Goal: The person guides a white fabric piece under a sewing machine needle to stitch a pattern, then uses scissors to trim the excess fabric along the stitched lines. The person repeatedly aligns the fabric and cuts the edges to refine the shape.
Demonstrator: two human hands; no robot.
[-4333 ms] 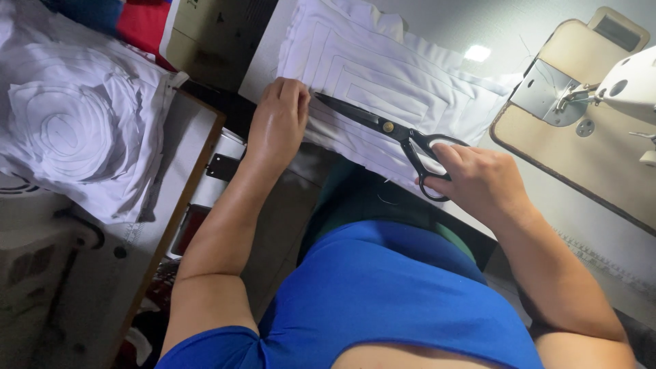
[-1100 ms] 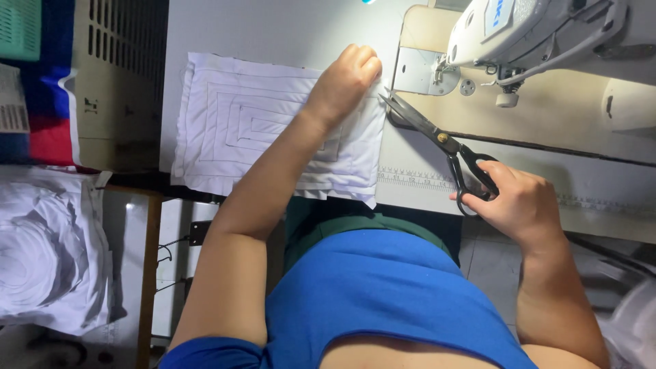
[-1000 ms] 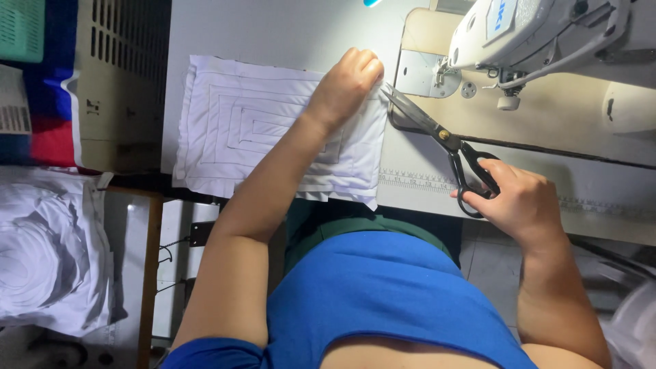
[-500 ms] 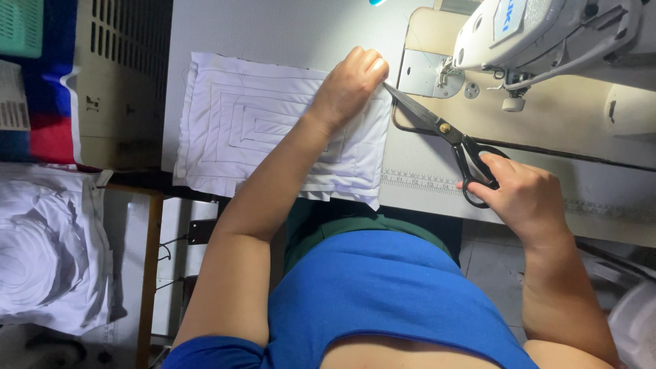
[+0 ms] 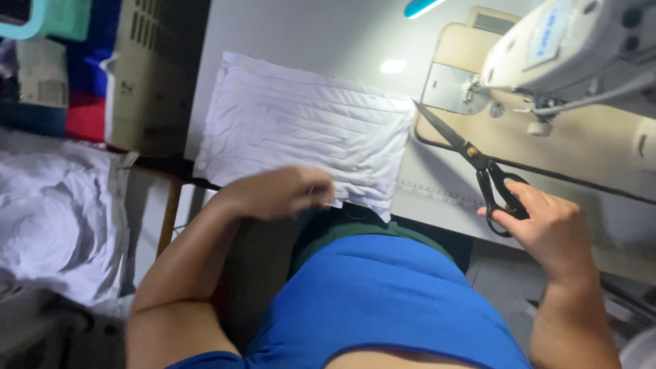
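Left hand [image 5: 283,193] drawn back from the cloth's far corner to its near edge, fingers curled at the hem, grip unclear, white stitched cloth [image 5: 307,130] flat on table [image 5: 328,41], right hand [image 5: 547,229] fingers through black scissors [image 5: 478,167] handles, blades closed, teal basket [image 5: 41,14] top left, contents unseen.

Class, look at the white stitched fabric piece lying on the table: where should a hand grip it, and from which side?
Probably grip the white fabric piece at its near edge, which overhangs the table edge toward the person, so fingers can pinch above and below. Come from the body side, where the left hand already is; the right hand holds the scissors.
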